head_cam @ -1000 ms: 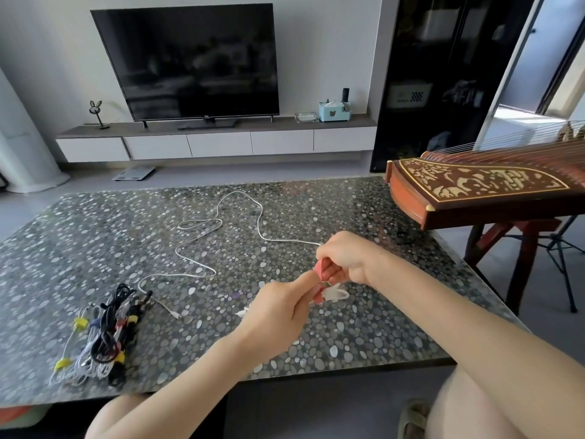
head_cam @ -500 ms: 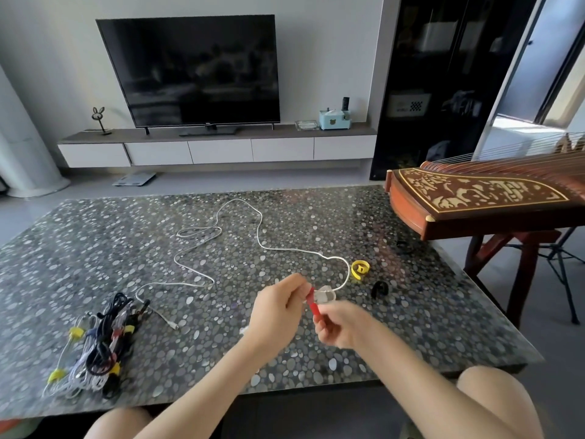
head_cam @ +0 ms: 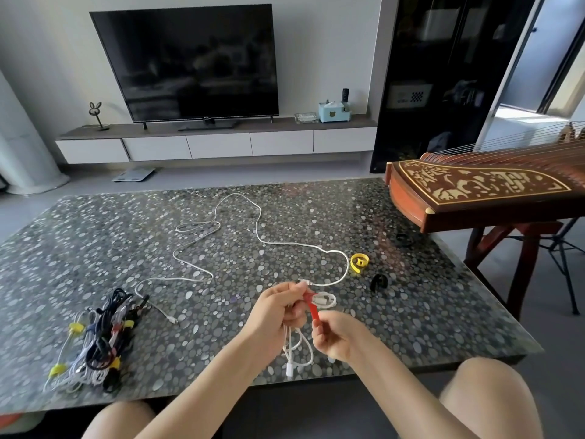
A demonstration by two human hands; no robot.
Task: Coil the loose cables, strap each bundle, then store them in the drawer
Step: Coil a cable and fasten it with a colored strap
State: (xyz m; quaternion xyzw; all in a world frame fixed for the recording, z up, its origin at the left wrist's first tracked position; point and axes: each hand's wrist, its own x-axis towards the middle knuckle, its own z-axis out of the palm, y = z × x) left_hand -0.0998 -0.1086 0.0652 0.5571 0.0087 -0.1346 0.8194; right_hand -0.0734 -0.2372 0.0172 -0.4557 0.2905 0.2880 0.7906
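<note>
Our left hand (head_cam: pixel 278 312) grips a coiled white cable (head_cam: pixel 297 350), its loops hanging over the near edge of the pebble-patterned table (head_cam: pixel 411 312). Our right hand (head_cam: pixel 338 337) pinches the flat red strap (head_cam: pixel 314 310) that runs up to the coil. Behind our hands we list:
- one long loose white cable (head_cam: pixel 259 223)
- one rolled yellow strap (head_cam: pixel 359 263)
- one curled black strap (head_cam: pixel 378 282)

At far left is a pile of strapped cable bundles (head_cam: pixel 95 340).
</note>
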